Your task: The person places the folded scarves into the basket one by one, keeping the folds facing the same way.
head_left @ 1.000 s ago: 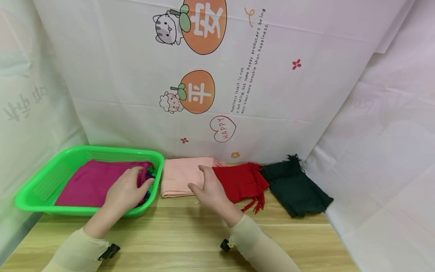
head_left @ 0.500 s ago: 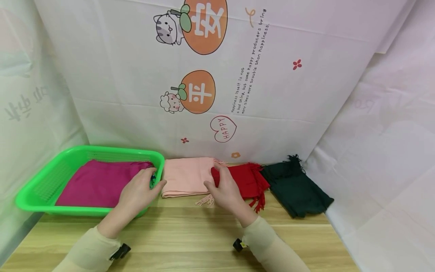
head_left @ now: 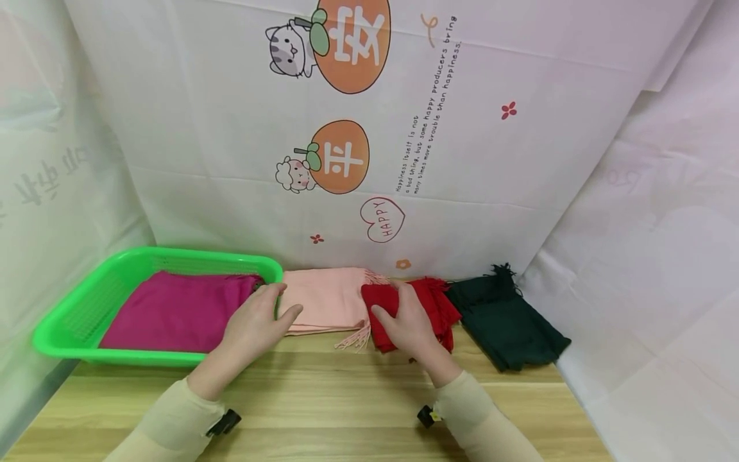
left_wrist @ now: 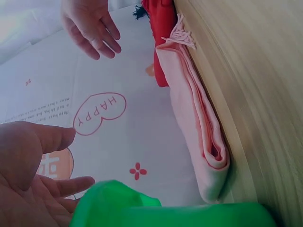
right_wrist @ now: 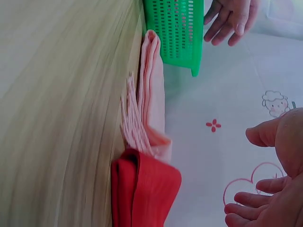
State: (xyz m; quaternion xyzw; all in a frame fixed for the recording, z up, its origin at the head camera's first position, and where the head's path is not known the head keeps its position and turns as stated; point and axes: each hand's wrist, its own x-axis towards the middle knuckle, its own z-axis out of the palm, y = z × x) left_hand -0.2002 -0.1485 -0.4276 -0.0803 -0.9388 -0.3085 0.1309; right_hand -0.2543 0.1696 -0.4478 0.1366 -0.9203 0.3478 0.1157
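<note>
A: Pink scarf (head_left: 323,307), folded, lies flat on the wooden table (head_left: 346,410) between a green basket (head_left: 69,321) and a red scarf (head_left: 416,308), its fringe spilling toward the front edge at the right corner.

B: And the hands?

A: Left hand (head_left: 254,324) hovers at the basket's right rim, just beside the pink scarf's left edge, fingers loosely spread with nothing between them. The left wrist view shows the palm open above the green rim (left_wrist: 142,210), clear of the cloth (left_wrist: 199,137).

B: The other one?

A: Right hand (head_left: 407,324) sits over the red scarf, fingers relaxed and a little apart. From the head view it seems to rest on the cloth; the right wrist view shows the palm (right_wrist: 272,189) lifted off the red fold (right_wrist: 147,194), so contact cannot be told for sure.

B: What fills the basket?

A: A magenta scarf (head_left: 173,311), folded flat. A dark green scarf (head_left: 508,324) lies at the far right, touching the red one.

B: Behind it all?

A: A white printed cloth (head_left: 375,128) with cartoon animals, orange fruit and a "HAPPY" heart.
</note>
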